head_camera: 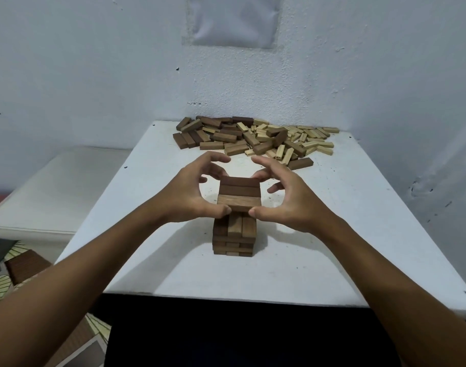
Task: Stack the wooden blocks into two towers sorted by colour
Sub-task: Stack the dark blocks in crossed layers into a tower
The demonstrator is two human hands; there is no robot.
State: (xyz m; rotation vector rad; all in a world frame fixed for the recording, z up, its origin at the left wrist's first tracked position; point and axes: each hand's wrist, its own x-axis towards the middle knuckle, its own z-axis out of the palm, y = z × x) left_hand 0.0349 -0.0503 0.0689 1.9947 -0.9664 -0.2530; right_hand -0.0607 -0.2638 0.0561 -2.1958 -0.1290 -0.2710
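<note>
A tower of dark blocks [234, 234] is being steadied mid-table [332, 234]. Its top layer of 3 blocks [239, 193] is being pinched between the left hand [192, 192] and right hand [287, 200], fingers curled around it. Loose blocks [255, 137] are lying heaped at the far edge.

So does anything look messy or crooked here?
The dark tower looks straight, with both hands squaring its top layer. The only mess is the loose pile of blocks at the table's far edge, dark and light mixed.
</note>
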